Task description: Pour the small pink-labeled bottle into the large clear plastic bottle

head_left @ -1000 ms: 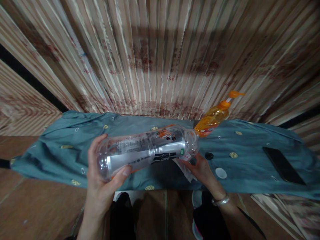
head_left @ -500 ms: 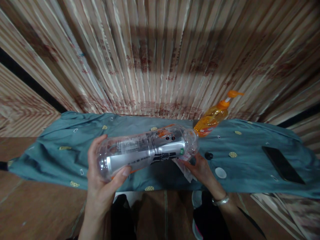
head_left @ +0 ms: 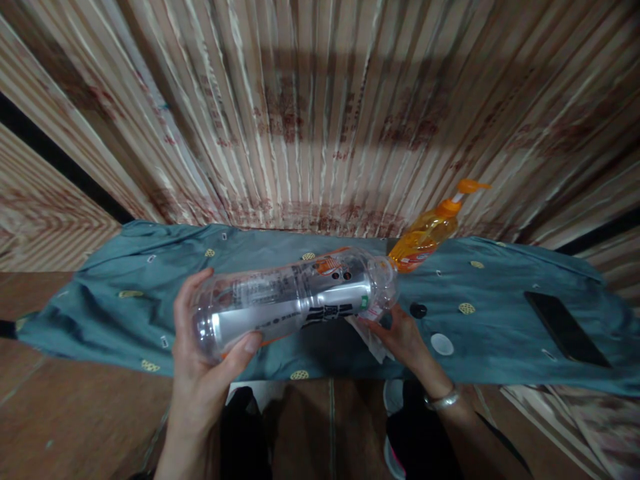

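One bottle (head_left: 295, 300) hides the right hand's (head_left: 400, 337) fingertips.

A long low surface is draped in a teal cloth (head_left: 125, 307) dotted with small gold motifs. On the cloth stand an orange pump bottle (head_left: 425, 233) near the far edge, with a small black cap (head_left: 418, 310) and a white disc (head_left: 442, 344), possibly a lid, just in front. A black phone (head_left: 565, 328) lies flat well to the right.
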A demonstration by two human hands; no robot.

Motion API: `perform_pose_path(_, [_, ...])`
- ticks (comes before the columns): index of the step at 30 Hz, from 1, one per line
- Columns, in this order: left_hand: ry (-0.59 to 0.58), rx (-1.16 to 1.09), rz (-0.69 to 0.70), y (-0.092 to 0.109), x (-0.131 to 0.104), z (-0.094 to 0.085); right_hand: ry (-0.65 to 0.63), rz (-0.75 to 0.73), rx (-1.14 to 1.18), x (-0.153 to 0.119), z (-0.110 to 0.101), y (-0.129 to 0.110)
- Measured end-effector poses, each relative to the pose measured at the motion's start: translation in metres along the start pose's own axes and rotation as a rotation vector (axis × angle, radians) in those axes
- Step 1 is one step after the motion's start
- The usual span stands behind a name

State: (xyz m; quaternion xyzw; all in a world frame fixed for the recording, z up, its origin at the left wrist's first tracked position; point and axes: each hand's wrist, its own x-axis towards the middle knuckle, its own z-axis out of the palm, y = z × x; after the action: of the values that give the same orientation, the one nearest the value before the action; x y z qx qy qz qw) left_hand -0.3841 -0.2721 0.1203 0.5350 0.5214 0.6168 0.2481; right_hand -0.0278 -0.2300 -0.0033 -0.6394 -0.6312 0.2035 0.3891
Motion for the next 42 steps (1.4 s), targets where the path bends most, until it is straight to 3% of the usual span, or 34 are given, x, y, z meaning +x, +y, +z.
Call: perform_pose_path(42, [-0.003,-0.034,-0.028,0.0051,-0.0020,0.0006,0.018,-0.007,-0.007,0.0008,0.0016,0.0049])
